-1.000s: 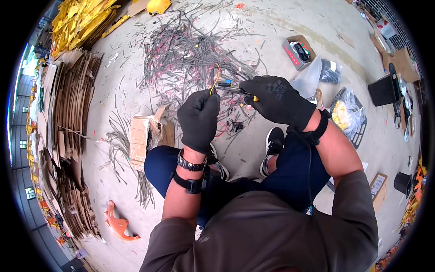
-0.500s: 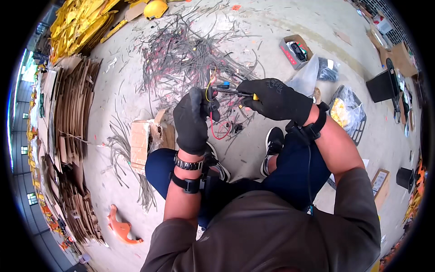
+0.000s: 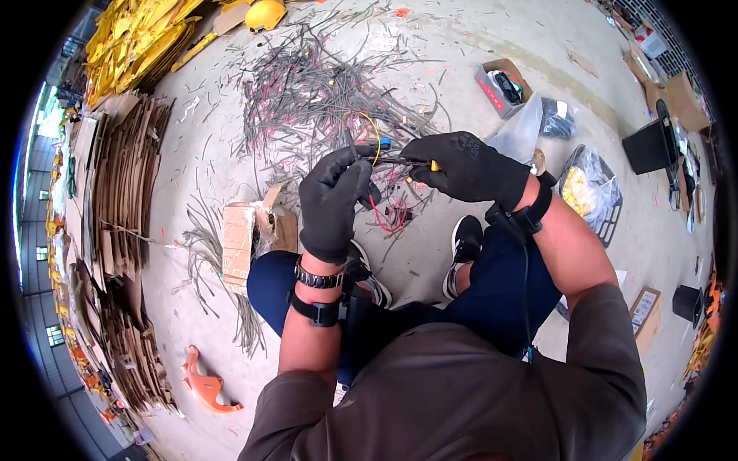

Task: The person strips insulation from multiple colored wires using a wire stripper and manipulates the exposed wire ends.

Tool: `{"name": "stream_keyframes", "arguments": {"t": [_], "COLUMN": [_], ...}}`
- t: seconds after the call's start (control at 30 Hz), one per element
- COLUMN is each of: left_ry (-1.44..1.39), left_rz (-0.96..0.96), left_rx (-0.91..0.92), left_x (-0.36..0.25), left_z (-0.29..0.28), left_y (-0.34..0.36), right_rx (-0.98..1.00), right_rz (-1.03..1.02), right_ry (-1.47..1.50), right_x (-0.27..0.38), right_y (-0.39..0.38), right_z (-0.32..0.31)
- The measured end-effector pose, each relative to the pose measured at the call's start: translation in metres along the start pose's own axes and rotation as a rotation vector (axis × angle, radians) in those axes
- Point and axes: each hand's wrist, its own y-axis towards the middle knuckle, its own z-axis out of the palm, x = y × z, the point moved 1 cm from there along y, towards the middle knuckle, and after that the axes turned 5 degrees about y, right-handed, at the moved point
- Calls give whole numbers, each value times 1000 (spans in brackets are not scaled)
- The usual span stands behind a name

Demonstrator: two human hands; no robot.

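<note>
Gripping wire bundle [image 3: 382, 201], left hand [image 3: 332, 201] now lower, right hand [image 3: 463, 167] steady.

The floor [image 3: 461, 69] is bare grey concrete, dusty and evenly lit by daylight, with no hard shadows. Far left, a heap of yellow sheet pieces [image 3: 134, 38] lies beside a yellow hard hat [image 3: 265, 14]. Along the left side, flattened brown cardboard sheets [image 3: 123, 200] are stacked in long overlapping rows, and beyond them the edge shows bright window-like panels [image 3: 34, 246]. A spread of grey wire offcuts [image 3: 307, 84] covers the far middle of the floor. A small open cardboard box [image 3: 503, 84] sits far right, near clear plastic bags [image 3: 588, 188] and dark boxes [image 3: 649, 146]. An orange plastic piece [image 3: 204, 384] lies near left.
</note>
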Motion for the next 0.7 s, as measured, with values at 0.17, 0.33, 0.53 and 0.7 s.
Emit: {"name": "stream_keyframes", "arguments": {"t": [0.17, 0.33, 0.53, 0.7], "left_ry": [-18, -198, -272, -316], "left_rz": [43, 81, 117, 105], "left_rx": [0, -34, -18, -41], "left_x": [-1, 5, 5, 4], "left_z": [1, 0, -7, -7], "left_y": [1, 0, -2, -2], "right_rx": [157, 242, 140, 3], "right_rz": [170, 243, 102, -32], "right_ry": [205, 418, 131, -69], "right_x": [17, 31, 36, 31], "right_y": [8, 15, 14, 10], "right_z": [-8, -13, -7, -3]}}
